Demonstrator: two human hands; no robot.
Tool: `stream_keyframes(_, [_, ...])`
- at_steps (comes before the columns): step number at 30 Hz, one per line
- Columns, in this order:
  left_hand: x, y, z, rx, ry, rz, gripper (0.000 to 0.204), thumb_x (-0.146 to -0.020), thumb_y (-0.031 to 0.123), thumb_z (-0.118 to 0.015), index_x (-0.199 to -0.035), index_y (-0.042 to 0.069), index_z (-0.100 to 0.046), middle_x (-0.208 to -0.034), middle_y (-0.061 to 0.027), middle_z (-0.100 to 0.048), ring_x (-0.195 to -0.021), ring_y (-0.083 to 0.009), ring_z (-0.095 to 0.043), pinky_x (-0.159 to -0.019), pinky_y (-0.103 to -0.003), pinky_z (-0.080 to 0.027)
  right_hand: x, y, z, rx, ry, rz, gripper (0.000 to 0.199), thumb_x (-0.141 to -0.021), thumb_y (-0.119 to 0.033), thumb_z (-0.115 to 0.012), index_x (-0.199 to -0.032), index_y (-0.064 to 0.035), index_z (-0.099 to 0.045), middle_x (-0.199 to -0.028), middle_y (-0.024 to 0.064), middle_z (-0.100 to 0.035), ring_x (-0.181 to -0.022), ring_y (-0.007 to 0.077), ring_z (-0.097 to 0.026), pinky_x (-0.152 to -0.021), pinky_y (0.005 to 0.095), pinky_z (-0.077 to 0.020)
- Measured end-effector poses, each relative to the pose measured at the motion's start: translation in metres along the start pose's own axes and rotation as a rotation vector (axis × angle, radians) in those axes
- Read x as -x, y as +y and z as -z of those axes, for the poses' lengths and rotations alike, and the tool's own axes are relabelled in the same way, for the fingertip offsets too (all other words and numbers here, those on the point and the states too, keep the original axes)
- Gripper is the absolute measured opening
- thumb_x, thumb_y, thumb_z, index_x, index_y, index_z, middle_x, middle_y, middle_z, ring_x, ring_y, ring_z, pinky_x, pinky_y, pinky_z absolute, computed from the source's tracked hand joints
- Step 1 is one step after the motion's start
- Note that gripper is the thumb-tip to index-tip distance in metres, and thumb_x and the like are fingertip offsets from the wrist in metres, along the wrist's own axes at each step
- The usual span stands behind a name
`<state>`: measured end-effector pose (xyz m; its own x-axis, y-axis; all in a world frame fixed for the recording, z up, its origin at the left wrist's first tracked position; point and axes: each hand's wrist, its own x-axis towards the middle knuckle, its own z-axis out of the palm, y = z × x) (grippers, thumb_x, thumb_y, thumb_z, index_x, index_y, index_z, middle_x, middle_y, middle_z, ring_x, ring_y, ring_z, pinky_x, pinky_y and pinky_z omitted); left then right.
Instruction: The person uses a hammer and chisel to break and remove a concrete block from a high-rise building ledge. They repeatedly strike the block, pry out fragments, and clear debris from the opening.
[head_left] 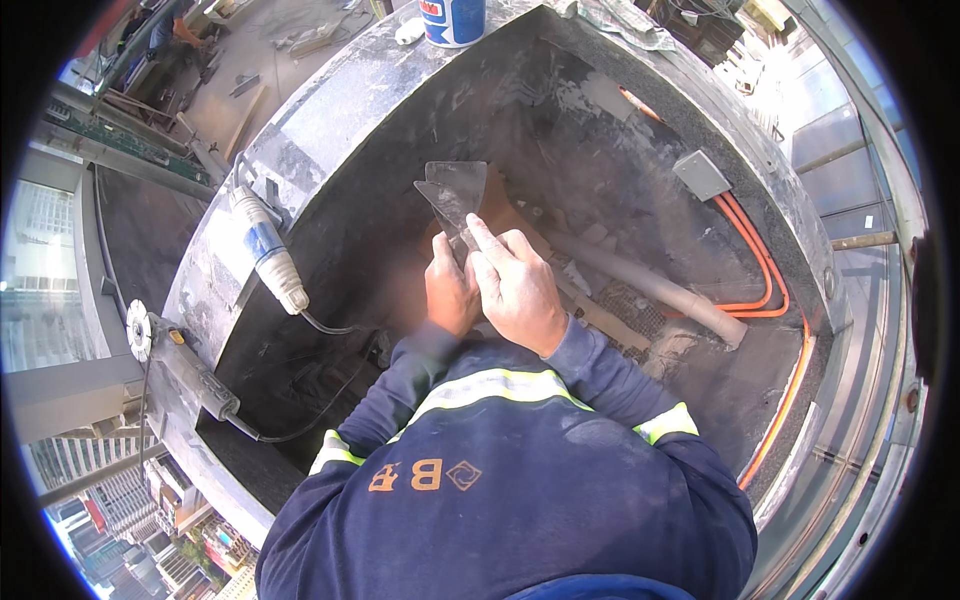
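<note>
Two flat putty knives (458, 190) with wide, dusty blades overlap in front of my chest, their edges crossing. My left hand (450, 292) is closed around the handle of one, thumb up. The other is gripped by my right hand (522, 295), with the index finger stretched along the metal towards the blade. Both hands meet close together, so the handles are mostly hidden and I cannot tell exactly which blade belongs to which hand.
I am inside a dark, low-walled enclosure. On its left ledge lie a corded power tool (265, 250) and an angle grinder (190, 370). A blue-white tub (452, 22) stands on the far ledge. Orange conduits (765, 270), a grey box (702, 175) and a pipe (650, 280) are at right.
</note>
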<state>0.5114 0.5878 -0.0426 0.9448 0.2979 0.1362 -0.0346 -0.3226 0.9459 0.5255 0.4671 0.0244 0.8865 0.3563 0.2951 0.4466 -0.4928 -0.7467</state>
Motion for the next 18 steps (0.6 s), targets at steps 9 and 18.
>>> stream_keyframes(9, [0.002,-0.018,0.006,-0.167,0.061,-0.042,0.030,-0.093,0.003,-0.060,-0.119,-0.004,-0.048,-0.095,-0.0230,-0.067,-0.084,-0.0397,-0.068,-0.072,-0.042,-0.051,-0.014,0.017,0.008,-0.126,0.006,-0.114,0.037,-0.097,-0.014,-0.053,-0.130,0.0023,-0.060,-0.089,0.0250,-0.066,-0.078,0.0348,-0.064,-0.073,0.0416,-0.0509])
stream_keyframes(18, [0.002,-0.028,0.006,-0.168,0.065,-0.141,0.028,-0.093,0.004,-0.062,-0.117,-0.005,-0.050,-0.094,-0.0231,-0.068,-0.083,-0.0381,-0.069,-0.070,-0.041,-0.053,-0.010,0.007,0.021,-0.168,0.000,-0.084,0.038,-0.097,-0.009,-0.054,-0.131,0.0054,-0.058,-0.092,0.0250,-0.067,-0.081,0.0329,-0.066,-0.075,0.0376,-0.0511])
